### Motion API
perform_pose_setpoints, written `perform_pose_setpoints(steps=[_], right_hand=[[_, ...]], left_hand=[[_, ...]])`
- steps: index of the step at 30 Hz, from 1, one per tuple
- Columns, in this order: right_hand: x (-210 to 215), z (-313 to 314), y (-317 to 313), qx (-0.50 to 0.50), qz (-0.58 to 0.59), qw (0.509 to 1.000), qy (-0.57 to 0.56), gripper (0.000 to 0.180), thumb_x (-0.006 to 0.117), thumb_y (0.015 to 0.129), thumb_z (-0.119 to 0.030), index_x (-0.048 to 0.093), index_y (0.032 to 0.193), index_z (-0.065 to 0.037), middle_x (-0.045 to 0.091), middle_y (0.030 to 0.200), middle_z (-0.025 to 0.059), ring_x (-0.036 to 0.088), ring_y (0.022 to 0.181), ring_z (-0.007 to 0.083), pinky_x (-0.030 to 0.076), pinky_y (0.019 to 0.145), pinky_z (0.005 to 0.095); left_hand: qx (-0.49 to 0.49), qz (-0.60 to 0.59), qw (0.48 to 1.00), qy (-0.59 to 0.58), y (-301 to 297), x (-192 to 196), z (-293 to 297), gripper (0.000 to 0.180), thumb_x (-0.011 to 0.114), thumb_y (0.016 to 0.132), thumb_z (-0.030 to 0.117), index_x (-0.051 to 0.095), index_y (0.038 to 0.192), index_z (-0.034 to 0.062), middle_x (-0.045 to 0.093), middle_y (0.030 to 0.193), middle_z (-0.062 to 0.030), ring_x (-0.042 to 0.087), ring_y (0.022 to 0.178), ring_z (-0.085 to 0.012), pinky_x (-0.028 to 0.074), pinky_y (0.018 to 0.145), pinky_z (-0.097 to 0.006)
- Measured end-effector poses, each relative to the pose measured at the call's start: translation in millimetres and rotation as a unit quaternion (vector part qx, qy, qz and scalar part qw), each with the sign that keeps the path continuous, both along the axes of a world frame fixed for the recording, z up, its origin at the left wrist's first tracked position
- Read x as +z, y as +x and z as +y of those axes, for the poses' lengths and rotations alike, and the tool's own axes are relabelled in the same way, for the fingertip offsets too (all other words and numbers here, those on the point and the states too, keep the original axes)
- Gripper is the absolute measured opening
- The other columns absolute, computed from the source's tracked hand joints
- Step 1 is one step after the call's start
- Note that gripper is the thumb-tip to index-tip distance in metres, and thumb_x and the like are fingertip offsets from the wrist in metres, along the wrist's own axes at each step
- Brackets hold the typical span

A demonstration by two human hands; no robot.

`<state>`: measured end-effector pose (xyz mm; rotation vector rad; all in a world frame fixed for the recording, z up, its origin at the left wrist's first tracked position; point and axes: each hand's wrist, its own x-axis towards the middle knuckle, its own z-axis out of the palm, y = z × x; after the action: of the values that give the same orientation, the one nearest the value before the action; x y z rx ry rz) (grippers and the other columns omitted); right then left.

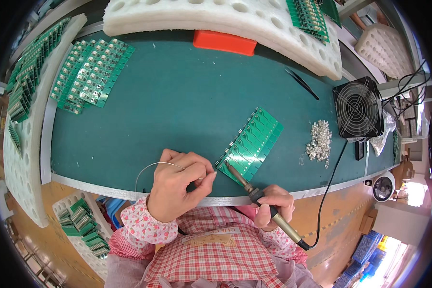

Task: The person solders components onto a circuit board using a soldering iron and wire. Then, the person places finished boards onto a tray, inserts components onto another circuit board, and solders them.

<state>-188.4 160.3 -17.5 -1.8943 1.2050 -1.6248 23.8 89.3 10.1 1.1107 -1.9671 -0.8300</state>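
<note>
My left hand (pixel 177 185) pinches a thin solder wire (pixel 151 168) that loops back over my wrist, its end fed toward the near corner of a green circuit board panel (pixel 252 141). My right hand (pixel 273 204) grips the handle of a soldering iron (pixel 254 194), whose tip touches the same near corner of the panel. The panel lies tilted on the green table mat (pixel 177 105). Both hands rest near the table's front edge.
Stacked green boards (pixel 91 74) lie at the far left. A pile of small silver parts (pixel 319 139), a black fan (pixel 357 108), black tweezers (pixel 302 82), a red block (pixel 224 42) and white foam trays (pixel 225 17) surround the mat.
</note>
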Motion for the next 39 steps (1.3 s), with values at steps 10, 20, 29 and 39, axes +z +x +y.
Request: perform_pose_setpoints(steps=[10, 20, 29, 39], right_hand=[[0.7, -1.1, 1.5, -0.005, 0.005, 1.000, -0.023, 0.015, 0.062, 0.074, -0.002, 0.052, 0.086, 0.001, 0.055, 0.056, 0.0061, 0.051, 0.043, 0.0174, 0.042, 0.041, 0.0281], [-3.5, 0.5, 0.8, -0.022, -0.044, 0.999, -0.011, 0.013, 0.059, 0.077, -0.005, 0.052, 0.085, 0.002, 0.054, 0.055, 0.0074, 0.050, 0.042, 0.0170, 0.041, 0.040, 0.0286], [0.9, 0.0, 4.1, -0.035, -0.033, 0.999, 0.023, 0.013, 0.061, 0.077, -0.006, 0.054, 0.085, 0.002, 0.053, 0.055, 0.0068, 0.051, 0.043, 0.0173, 0.042, 0.042, 0.0283], [2.8, 0.3, 3.5, -0.029, 0.000, 0.999, 0.026, 0.013, 0.062, 0.078, -0.009, 0.053, 0.084, -0.001, 0.056, 0.059, 0.0068, 0.052, 0.045, 0.0178, 0.042, 0.043, 0.0283]], left_hand=[[0.016, 0.029, 0.999, 0.040, 1.5, 2.8, 0.2, 0.023, 0.065, 0.072, 0.003, 0.046, 0.059, 0.0073, 0.062, 0.073, -0.0016, 0.054, 0.060, -0.0159, 0.035, 0.069, -0.030], [-0.001, 0.039, 0.998, 0.047, -1.4, 1.4, -4.6, 0.024, 0.066, 0.071, 0.004, 0.045, 0.059, 0.0075, 0.061, 0.071, -0.0011, 0.053, 0.059, -0.0154, 0.034, 0.068, -0.030], [-0.001, 0.013, 1.000, 0.010, -5.3, -0.8, -5.5, 0.023, 0.067, 0.068, 0.002, 0.047, 0.059, 0.0080, 0.059, 0.068, 0.0008, 0.050, 0.053, -0.0143, 0.034, 0.066, -0.029], [0.020, 0.023, 0.999, 0.027, -5.5, -0.9, -4.8, 0.023, 0.067, 0.069, 0.002, 0.047, 0.059, 0.0074, 0.059, 0.068, -0.0005, 0.050, 0.053, -0.0151, 0.034, 0.066, -0.029]])
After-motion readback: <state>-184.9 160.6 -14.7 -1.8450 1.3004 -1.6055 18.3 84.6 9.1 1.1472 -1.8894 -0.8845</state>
